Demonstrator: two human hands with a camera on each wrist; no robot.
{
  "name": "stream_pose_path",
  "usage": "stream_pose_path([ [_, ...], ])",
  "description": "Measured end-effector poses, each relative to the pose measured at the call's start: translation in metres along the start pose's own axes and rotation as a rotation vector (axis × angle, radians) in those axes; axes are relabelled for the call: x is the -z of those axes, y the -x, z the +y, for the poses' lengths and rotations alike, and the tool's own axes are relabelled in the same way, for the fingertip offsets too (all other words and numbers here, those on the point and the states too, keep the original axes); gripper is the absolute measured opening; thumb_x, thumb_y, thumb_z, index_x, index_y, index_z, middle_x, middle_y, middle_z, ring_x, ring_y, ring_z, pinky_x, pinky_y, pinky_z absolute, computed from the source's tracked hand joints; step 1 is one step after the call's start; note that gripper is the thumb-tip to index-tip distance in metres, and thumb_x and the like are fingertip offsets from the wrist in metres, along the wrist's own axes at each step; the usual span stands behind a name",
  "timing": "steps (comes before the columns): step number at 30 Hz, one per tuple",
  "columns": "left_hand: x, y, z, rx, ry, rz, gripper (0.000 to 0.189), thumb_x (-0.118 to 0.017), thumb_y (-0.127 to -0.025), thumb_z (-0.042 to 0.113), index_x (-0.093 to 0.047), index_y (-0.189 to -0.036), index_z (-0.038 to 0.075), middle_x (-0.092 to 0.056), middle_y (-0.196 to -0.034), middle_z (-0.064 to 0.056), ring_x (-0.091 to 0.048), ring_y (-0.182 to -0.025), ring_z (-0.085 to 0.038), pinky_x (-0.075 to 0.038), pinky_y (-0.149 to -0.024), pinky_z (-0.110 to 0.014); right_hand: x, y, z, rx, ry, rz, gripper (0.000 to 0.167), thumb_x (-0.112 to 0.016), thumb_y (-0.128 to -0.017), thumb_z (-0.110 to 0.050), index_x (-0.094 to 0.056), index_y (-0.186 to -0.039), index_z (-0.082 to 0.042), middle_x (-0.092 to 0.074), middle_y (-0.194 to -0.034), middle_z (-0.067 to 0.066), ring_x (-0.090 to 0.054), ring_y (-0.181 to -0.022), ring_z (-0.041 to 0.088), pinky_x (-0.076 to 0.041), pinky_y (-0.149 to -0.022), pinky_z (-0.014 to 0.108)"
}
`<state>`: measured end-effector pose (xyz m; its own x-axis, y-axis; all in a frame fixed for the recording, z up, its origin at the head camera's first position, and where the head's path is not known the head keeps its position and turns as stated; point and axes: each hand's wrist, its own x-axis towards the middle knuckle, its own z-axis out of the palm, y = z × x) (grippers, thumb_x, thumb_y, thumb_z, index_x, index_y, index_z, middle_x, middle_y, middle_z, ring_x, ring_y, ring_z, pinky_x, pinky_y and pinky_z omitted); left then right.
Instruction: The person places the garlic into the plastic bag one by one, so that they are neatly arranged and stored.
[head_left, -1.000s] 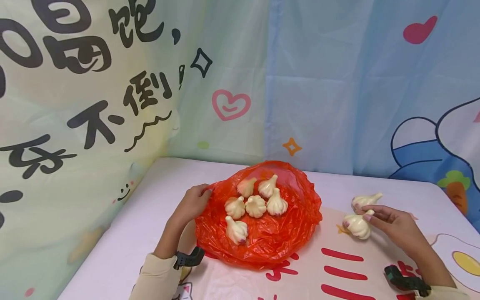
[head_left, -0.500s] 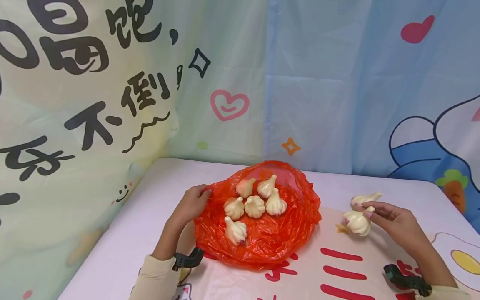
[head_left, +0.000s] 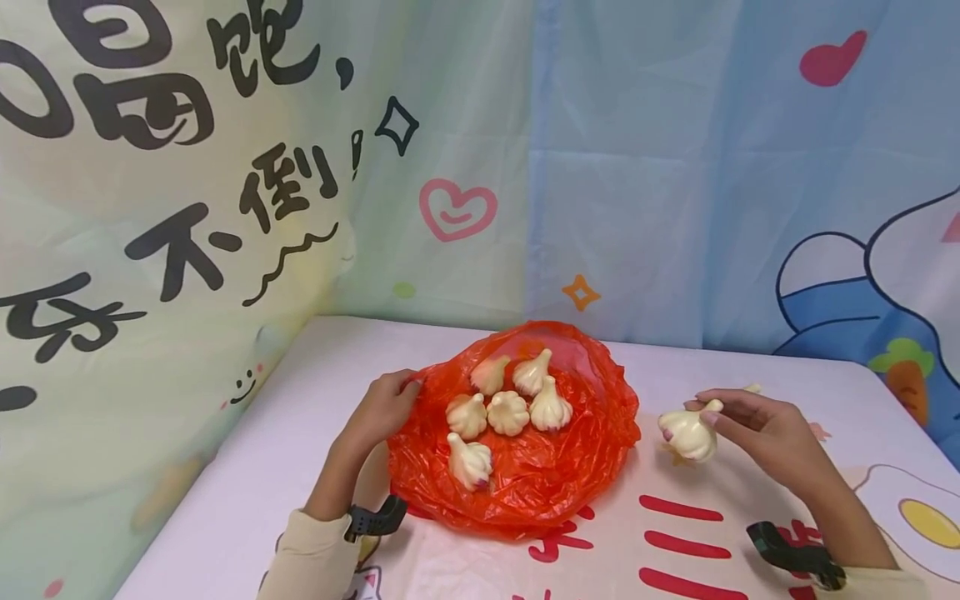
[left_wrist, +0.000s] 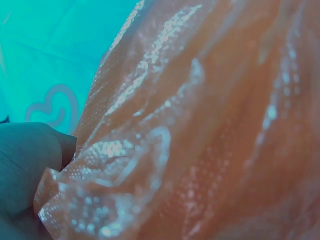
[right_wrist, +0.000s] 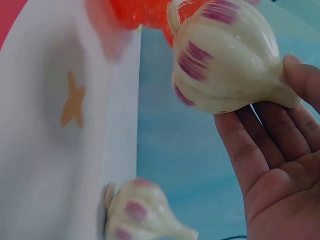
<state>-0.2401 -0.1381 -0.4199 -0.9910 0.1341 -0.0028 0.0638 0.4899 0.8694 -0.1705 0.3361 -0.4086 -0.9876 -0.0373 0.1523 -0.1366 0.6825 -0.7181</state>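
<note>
A red plastic bag lies spread wide on the table, with several garlic bulbs inside it. At its left rim my left hand pinches the bag's edge; the left wrist view shows the thumb against the crinkled plastic. To the right of the bag, my right hand holds a garlic bulb by its stem, raised off the table. In the right wrist view this bulb shows purple streaks, pinched between thumb and fingers. Another garlic bulb lies on the table, mostly hidden behind my right hand in the head view.
The table carries a printed cover with red strokes and a fried egg picture. A printed cloth backdrop stands behind the table and along its left side.
My right hand has lifted the garlic bulb and moved it a little left toward the bag. The left hand stays on the bag's rim.
</note>
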Motion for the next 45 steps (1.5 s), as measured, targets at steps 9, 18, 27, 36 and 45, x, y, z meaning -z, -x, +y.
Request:
stream_pose_path([
  [9, 0.001, 0.001, -0.005, 0.015, -0.009, 0.017, 0.027, -0.047, -0.102, 0.021, -0.065, -0.114, 0.006, -0.066, -0.095, -0.009, -0.065, -0.072, -0.024, -0.058, -0.063, -0.034, -0.011, -0.008, -0.027, 0.120, -0.080, -0.011, 0.035, -0.066, -0.094, -0.022, -0.064, -0.123, -0.004, -0.069, -0.112, 0.012, -0.060, -0.094, -0.008, -0.052, -0.075, 0.017],
  [18, -0.002, 0.000, -0.007, -0.022, -0.033, 0.025, 0.027, -0.046, -0.101, 0.019, -0.067, -0.107, 0.004, -0.067, -0.090, -0.009, -0.063, -0.071, -0.023, -0.058, -0.064, -0.034, -0.017, -0.013, -0.043, 0.163, -0.104, -0.032, 0.030, -0.066, -0.094, -0.021, -0.066, -0.118, -0.003, -0.069, -0.111, 0.012, -0.063, -0.094, -0.003, -0.053, -0.076, 0.021],
  [27, -0.001, 0.000, -0.005, -0.004, -0.023, 0.018, 0.027, -0.046, -0.101, 0.019, -0.067, -0.111, 0.004, -0.067, -0.092, -0.010, -0.064, -0.070, -0.023, -0.058, -0.063, -0.034, -0.028, -0.024, -0.060, 0.170, -0.147, -0.092, 0.031, -0.065, -0.094, -0.022, -0.066, -0.120, -0.004, -0.068, -0.114, 0.012, -0.066, -0.100, 0.022, -0.056, -0.078, 0.028],
  [36, -0.001, -0.001, -0.004, -0.012, -0.014, 0.014, 0.026, -0.047, -0.102, 0.019, -0.066, -0.111, 0.004, -0.067, -0.092, -0.010, -0.065, -0.070, -0.023, -0.058, -0.062, -0.034, -0.050, -0.041, -0.066, 0.181, -0.261, -0.190, 0.029, -0.067, -0.093, -0.019, -0.066, -0.119, -0.005, -0.068, -0.111, 0.010, -0.066, -0.101, 0.027, -0.056, -0.079, 0.035],
  [45, -0.001, -0.001, -0.004, -0.017, -0.011, 0.014, 0.025, -0.048, -0.101, 0.019, -0.066, -0.111, 0.005, -0.067, -0.093, -0.010, -0.065, -0.070, -0.023, -0.058, -0.062, -0.034, -0.072, -0.055, -0.074, 0.179, -0.334, -0.355, 0.027, -0.067, -0.092, -0.018, -0.068, -0.115, -0.004, -0.067, -0.110, 0.012, -0.064, -0.101, 0.029, -0.056, -0.079, 0.033],
])
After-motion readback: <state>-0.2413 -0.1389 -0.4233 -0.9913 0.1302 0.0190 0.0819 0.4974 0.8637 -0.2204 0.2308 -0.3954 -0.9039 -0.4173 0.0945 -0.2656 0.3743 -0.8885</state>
